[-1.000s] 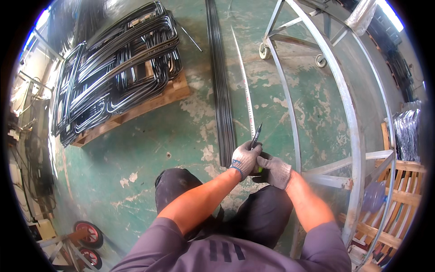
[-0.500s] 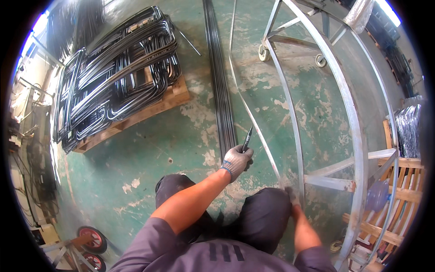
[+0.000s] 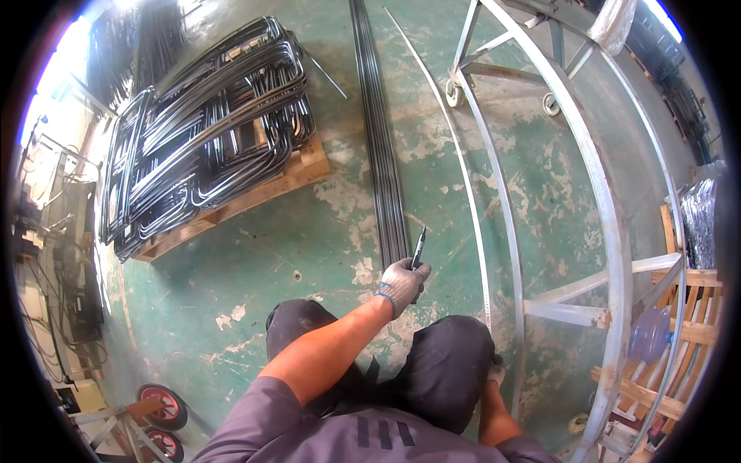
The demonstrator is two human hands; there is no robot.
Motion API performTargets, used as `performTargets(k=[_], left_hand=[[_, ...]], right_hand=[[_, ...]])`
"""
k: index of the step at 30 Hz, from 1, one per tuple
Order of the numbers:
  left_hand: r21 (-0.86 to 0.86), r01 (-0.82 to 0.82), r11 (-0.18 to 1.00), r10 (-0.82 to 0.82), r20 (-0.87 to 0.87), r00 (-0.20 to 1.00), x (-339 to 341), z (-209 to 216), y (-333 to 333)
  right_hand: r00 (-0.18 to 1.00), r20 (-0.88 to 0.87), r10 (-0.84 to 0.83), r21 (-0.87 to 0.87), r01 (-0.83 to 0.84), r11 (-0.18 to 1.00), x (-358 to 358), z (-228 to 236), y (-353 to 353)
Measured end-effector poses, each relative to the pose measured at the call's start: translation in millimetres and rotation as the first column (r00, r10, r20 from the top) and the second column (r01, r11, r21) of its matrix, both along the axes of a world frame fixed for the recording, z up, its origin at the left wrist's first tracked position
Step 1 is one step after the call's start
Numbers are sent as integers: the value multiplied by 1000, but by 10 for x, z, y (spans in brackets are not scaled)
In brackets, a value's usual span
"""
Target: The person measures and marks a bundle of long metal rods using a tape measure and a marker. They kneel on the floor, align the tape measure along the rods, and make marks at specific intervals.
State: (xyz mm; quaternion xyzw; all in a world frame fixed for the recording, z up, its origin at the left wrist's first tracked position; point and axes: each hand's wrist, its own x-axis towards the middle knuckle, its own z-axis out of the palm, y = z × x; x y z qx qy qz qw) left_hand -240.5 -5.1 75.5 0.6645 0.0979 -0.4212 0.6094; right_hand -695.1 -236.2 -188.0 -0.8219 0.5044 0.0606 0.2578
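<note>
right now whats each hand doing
left hand: closed on a dark pen-like tool
right hand: mostly hidden behind the knee, near the long metal strip; cannot be told

The right hand [image 3: 496,373] is mostly hidden behind the knee [image 3: 448,370]; its grip cannot be told

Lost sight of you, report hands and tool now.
Left hand gloved, gripping a dark pen-like tool over the rod bundle. Right hand low beside knee, on the long steel rule. Nothing blocking.

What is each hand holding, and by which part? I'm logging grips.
The left hand grips a dark marker pen by its lower end, tip up. The right hand, low beside the knee, touches the long metal strip; its grip is hidden.
</note>
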Motion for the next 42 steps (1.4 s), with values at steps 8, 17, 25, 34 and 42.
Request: performTargets(k=[8,17,25,34,42], left_hand=[[-9,4,1000,-4,3,1000,-75,-30,-29],[19,-4,1000,4,-12,1000,-123,-29,5],[22,51,998,-50,-28,998,-192,-52,-100],[188,73,979,-103,151,983,-173,-179,55],[336,145,931,-202,142,969,-254,-302,217]], right_hand=[[934,312,-177,100,153,983,961,491,-222],[946,297,-130,-9,139,990,692,597,-101],[841,476,-257,222,168,960,584,187,-280],[958,214,-193,638,12,770,1931,66,89],[982,115,-146,489,72,869,2745,85,329]])
